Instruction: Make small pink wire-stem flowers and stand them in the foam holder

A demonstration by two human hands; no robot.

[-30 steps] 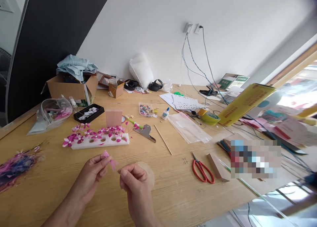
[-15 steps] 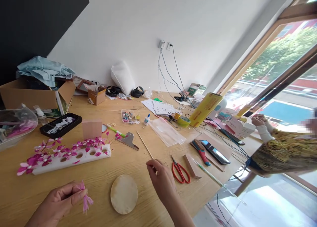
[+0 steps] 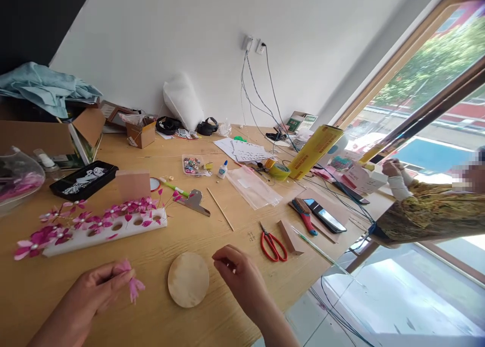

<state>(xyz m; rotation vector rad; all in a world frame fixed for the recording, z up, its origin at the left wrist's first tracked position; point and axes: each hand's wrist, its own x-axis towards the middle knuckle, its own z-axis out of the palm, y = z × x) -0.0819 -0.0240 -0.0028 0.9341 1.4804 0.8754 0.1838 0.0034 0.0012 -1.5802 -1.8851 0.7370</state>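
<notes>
My left hand (image 3: 100, 289) pinches a small pink tuft (image 3: 135, 287) of thin, fringed material between thumb and fingers. Beside it lies a round, pale wooden disc (image 3: 188, 280) on the tabletop. On the disc's other side, my right hand (image 3: 235, 271) hovers with thumb and forefinger brought together; anything between them is too small to make out. A thin wooden stick (image 3: 221, 209) rests above that hand. Several tiny metal pieces (image 3: 251, 236) lie near the red-handled scissors (image 3: 273, 244). Behind my left hand, magenta flowers (image 3: 100, 220) stand in a white holder (image 3: 109, 233) with round holes.
A black tray (image 3: 84, 179), a box of beads (image 3: 194, 165), a glue bottle (image 3: 223, 170) and a clipboard-like metal clip (image 3: 195, 203) sit farther back. To the right are a brush (image 3: 303, 216), a phone (image 3: 326, 215) and a yellow roll (image 3: 315, 152). Another person (image 3: 428, 205) stands by the window.
My right hand has moved left from the stick's lower end toward the disc, uncovering the tiny metal pieces. The left hand keeps hold of the pink tuft. The view has shifted slightly.
</notes>
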